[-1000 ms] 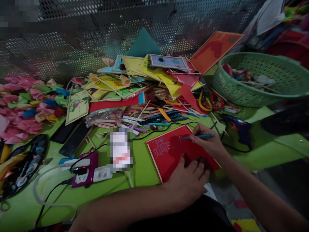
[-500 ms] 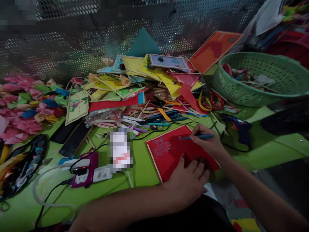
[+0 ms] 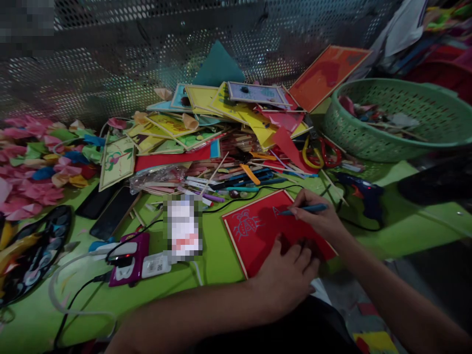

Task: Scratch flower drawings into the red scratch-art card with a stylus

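A red card (image 3: pixel 263 231) with a pale edge lies on the green table (image 3: pixel 217 260) in front of me. A light line drawing of a beetle (image 3: pixel 246 224) marks its left part. My right hand (image 3: pixel 320 216) pinches a blue pen (image 3: pixel 304 209), its tip resting on the card's upper middle beside a small drawn mark. My left hand (image 3: pixel 285 278) lies on the card's near edge, fingers loosely curled and pressing it down.
A heap of coloured cards (image 3: pixel 221 118) and sticks lies behind the red card. A green basket (image 3: pixel 391 120) stands at the right, a blue glue gun (image 3: pixel 363 194) beside it. Pink paper flowers (image 3: pixel 33 162) lie at the left, with phones (image 3: pixel 110 209), a charger (image 3: pixel 129 260) and cables.
The pen tip has shifted slightly on the card by the small mark. My left hand stays in place.
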The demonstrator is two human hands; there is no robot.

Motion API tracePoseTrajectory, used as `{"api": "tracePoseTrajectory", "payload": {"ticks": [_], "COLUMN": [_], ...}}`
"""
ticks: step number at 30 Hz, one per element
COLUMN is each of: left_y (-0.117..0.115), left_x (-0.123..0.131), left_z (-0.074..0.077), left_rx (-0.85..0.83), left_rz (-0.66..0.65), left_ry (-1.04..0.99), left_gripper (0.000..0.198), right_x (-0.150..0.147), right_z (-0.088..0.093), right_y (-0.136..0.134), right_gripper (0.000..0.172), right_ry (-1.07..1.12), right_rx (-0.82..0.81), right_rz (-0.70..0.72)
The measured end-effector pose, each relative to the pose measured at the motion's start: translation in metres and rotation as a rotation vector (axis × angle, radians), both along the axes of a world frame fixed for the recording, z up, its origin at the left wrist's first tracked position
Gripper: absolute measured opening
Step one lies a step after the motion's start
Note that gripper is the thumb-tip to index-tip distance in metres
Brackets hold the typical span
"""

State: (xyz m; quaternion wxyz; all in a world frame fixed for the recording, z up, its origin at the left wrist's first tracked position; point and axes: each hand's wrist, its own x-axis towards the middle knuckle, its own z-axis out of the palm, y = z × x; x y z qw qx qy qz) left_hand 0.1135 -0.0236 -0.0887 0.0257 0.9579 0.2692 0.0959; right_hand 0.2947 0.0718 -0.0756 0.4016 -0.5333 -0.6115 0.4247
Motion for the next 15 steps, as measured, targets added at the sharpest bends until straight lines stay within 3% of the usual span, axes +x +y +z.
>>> {"api": "tracePoseTrajectory", "payload": {"ticks": [15], "left_y": [-0.0006], "left_x": [-0.001], "left_z": [0.0018], "left_rx": [-0.027], "left_rz": [-0.003], "left_ry": [0.006], "left_gripper": [0.051], "right_x": [-0.0017], "right_z": [0.002], "right_y": [-0.0008], "right_gripper": [0.018], "right_ry": [-0.022], "right_rx": [-0.013], "right_rz": [0.031]}}
